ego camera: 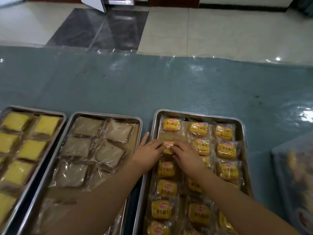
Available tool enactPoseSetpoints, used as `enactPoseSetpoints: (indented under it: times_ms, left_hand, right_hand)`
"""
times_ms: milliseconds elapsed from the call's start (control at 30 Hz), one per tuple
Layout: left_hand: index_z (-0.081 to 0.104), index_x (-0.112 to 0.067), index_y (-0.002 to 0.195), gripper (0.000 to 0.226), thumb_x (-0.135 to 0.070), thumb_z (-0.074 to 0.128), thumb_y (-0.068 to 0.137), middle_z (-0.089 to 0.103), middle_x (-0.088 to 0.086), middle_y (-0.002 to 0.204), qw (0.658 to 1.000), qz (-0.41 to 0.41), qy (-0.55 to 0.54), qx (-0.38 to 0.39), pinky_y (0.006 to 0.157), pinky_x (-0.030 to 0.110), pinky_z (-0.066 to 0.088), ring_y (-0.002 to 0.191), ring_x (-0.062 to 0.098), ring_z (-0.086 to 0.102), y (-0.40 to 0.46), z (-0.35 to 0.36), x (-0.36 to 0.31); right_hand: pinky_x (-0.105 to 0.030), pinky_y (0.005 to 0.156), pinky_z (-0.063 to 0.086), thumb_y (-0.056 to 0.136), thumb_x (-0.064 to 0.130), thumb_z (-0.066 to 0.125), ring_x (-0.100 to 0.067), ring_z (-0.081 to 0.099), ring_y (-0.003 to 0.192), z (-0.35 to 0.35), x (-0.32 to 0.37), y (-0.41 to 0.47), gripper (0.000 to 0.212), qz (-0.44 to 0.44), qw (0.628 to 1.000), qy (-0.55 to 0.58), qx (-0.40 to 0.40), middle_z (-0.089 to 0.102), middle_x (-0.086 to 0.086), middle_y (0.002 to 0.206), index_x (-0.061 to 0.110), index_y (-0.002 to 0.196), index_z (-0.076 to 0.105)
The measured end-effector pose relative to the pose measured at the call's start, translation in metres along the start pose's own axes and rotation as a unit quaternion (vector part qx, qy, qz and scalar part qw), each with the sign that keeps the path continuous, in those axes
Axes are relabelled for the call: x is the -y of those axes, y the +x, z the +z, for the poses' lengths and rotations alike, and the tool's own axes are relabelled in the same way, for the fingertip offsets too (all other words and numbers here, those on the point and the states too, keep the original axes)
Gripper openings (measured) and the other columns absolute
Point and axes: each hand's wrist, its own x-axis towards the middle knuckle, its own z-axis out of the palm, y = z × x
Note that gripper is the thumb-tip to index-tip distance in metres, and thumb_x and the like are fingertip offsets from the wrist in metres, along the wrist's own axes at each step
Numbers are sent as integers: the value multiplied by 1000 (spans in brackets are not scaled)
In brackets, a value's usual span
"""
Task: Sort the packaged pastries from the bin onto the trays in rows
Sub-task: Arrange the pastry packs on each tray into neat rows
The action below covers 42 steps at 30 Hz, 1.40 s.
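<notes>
1. Left hand and right hand both pinch 1 yellow bun packet, fingers curled on it.
2. Packet lies in the right tray, left column, second from the far end.
3. Trays sit on the bench.

One head-worn view is aimed forward and down, close above the hands, the desk beyond.

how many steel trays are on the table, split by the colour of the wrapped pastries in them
Rectangular steel tray of pale yellow square cakes: 1
Rectangular steel tray of brown square cakes: 1
Rectangular steel tray of orange wrapped buns: 1
Total: 3 trays
</notes>
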Motion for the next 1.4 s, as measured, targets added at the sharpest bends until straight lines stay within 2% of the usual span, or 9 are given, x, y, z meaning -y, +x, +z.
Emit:
enactPoseSetpoints:
  times_ms: [100,367,500,633,733,867,1100,1233,1400]
  left_hand:
    - [57,-22,141,55,-27,74,88,55,3,145,1000,0,14,11,122,57,2,137,23,50,-2,0,-3]
    - [50,-21,147,51,-25,61,98,44,4,155,997,-18,72,32,119,53,-17,149,22,32,17,-3,0]
    - [47,-22,149,50,-28,57,101,40,3,158,995,-33,82,45,120,57,-15,152,23,24,23,-2,3]
    - [43,-22,151,50,-32,54,102,36,4,159,995,-36,81,39,123,57,-9,153,24,20,22,-2,3]
    - [44,-21,150,48,-38,45,105,44,2,154,998,-33,44,2,126,53,1,148,20,31,9,-4,-2]
    - [53,-25,136,39,-39,44,101,61,-5,133,998,13,-23,-59,123,49,12,132,15,50,-24,-1,-14]
    - [59,-26,138,46,-45,41,101,60,-5,139,1000,14,-2,9,124,51,8,134,16,52,-69,11,-36]
    - [56,-25,142,45,-39,55,99,57,-3,144,1000,3,13,28,122,51,5,137,17,49,-68,10,-38]
    - [45,-25,151,52,-34,56,101,45,-2,156,999,-6,23,46,122,51,-7,145,17,39,-56,8,-33]
  right_hand:
    - [-45,118,29,98,31,60,-27,45,135,0,0,-4,44,-3,1000,-28,2,52,-3,144,21,141,54]
    - [-45,120,23,99,24,57,-27,35,144,-2,-3,11,49,10,997,-79,11,42,-5,153,20,147,47]
    - [-44,122,20,95,21,65,-26,31,147,-2,-4,18,58,22,996,-83,15,37,-4,157,22,149,43]
    - [-45,121,21,100,26,56,-26,31,147,-7,-1,19,50,25,998,-64,2,36,-4,157,22,148,44]
    - [-46,120,25,105,30,48,-26,37,144,-12,2,5,43,26,999,-22,-21,42,-4,155,19,146,48]
    - [-44,116,33,101,32,54,-23,51,132,-8,12,-32,37,-10,997,18,-71,57,0,140,19,135,61]
    - [-43,119,24,104,32,48,-23,37,143,16,33,-74,43,-11,999,10,32,44,0,154,22,146,50]
    - [-44,120,21,104,27,47,-25,34,144,18,37,-75,43,2,999,-10,33,42,-3,154,21,147,47]
    - [-43,118,23,99,22,55,-25,35,142,17,39,-61,44,28,999,-30,25,43,-3,151,22,143,49]
